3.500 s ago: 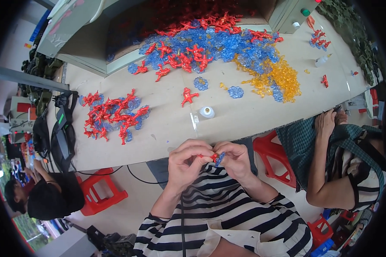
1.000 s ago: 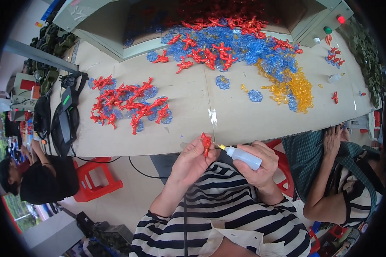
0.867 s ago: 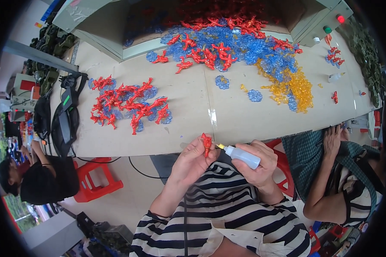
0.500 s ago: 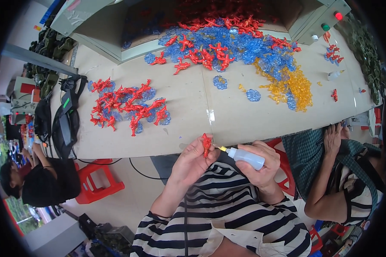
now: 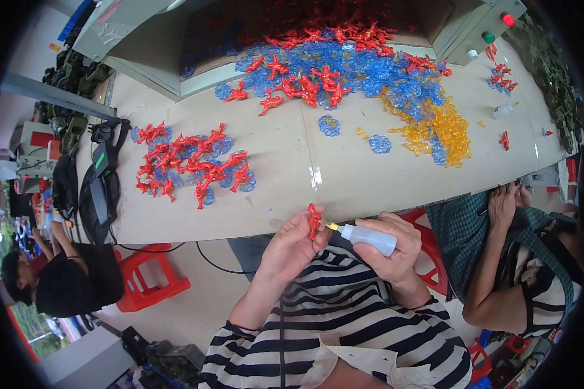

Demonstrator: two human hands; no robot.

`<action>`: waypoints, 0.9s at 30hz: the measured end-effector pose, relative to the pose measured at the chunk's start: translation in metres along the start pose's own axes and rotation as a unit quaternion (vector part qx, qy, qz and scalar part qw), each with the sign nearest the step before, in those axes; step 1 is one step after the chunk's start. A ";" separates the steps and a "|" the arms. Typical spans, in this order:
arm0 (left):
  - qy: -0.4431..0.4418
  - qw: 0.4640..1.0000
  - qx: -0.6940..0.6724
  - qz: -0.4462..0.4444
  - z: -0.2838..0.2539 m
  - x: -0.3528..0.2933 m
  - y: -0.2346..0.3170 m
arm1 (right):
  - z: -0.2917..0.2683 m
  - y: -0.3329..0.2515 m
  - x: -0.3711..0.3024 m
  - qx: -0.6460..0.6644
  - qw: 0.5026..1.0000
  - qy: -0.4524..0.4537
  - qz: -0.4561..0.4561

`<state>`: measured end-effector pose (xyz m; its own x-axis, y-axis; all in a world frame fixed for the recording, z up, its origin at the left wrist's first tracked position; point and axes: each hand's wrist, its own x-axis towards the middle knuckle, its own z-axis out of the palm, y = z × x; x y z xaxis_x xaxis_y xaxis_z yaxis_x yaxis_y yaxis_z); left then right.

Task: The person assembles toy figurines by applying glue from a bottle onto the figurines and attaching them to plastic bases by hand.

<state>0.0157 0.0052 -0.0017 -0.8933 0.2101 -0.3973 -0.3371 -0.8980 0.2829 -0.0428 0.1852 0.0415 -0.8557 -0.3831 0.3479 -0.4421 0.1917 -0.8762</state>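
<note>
Between the fingertips of my left hand (image 5: 289, 246) is a small red plastic figure (image 5: 315, 222), held upright near the table's front edge. My right hand (image 5: 396, 245) is wrapped around a translucent squeeze bottle (image 5: 372, 239) with a yellow collar and thin nozzle. The nozzle points left, at the figure's side; whether the tip touches it I cannot tell. On the table to the left lies a group of red figures on blue discs (image 5: 194, 159). Farther off is a heap of clear blue discs (image 5: 370, 71) with more red figures on it.
Yellow translucent pieces (image 5: 451, 133) spill toward me beside the blue heap. A metal machine housing (image 5: 136, 45) stands at the back, its buttons (image 5: 488, 37) at right. A second small bottle (image 5: 503, 111) stands far right. Another person (image 5: 519, 259) sits at my right, near a red stool (image 5: 150, 275) at left.
The red figure has turned slightly in my left fingers. The bottle has shifted a little left and down in my right hand. The whole view has moved slightly.
</note>
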 end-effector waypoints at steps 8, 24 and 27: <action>0.012 1.000 0.003 0.001 -0.003 0.002 -0.001 | 0.000 0.002 0.003 0.000 1.000 -0.001 -0.017; -0.025 0.999 0.015 0.030 -0.004 -0.002 0.006 | 0.042 0.050 0.047 -0.023 0.996 0.010 0.088; -0.034 0.999 0.012 0.037 -0.007 -0.003 0.008 | 0.016 0.041 0.052 0.055 0.992 -0.033 0.106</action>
<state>0.0174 -0.0058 -0.0048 -0.9339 0.1700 -0.3144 -0.2757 -0.9026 0.3308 -0.1012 0.1585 0.0189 -0.9052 -0.4035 0.1335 -0.2198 0.1756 -0.9596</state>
